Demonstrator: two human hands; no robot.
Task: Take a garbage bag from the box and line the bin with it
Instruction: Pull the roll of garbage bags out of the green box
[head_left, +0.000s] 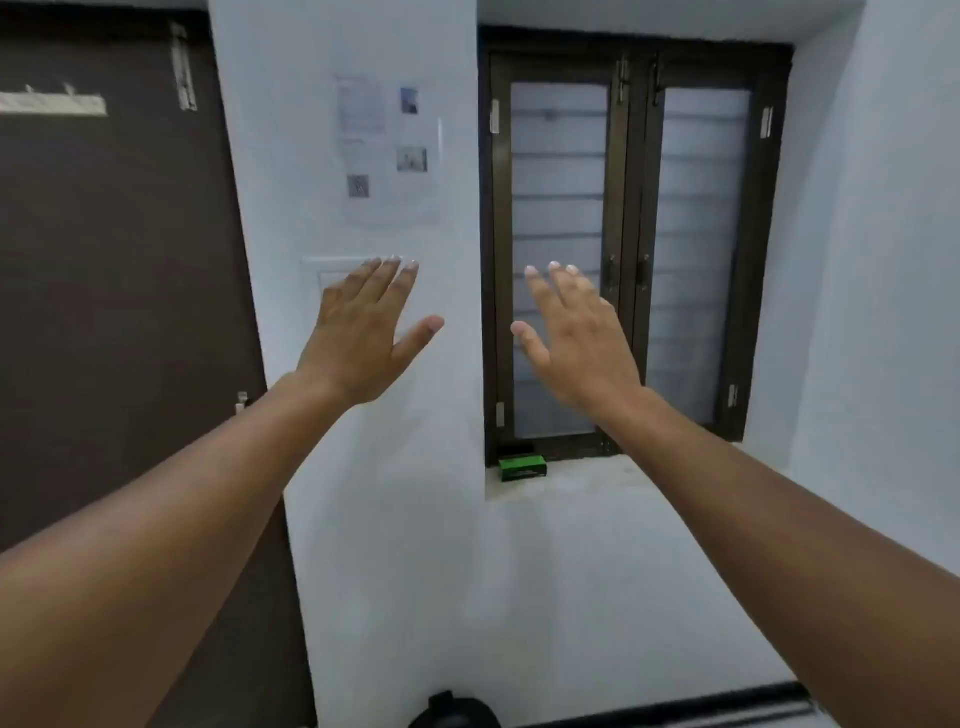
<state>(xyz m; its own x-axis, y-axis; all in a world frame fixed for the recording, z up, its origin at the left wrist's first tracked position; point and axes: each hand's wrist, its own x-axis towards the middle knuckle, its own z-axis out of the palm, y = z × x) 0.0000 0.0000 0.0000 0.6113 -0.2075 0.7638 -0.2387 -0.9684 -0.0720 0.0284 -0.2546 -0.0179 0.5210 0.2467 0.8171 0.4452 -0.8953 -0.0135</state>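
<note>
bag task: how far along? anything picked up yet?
Done: nothing visible. In hand: nothing; left hand and right hand are raised, open and empty. The green box sits untouched on the sill. Left: take a bag and line the bin, which isn't clearly in view.

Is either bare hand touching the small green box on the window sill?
Apart. In the head view, the left hand and right hand are raised, open and empty, well above the small green box.
</note>
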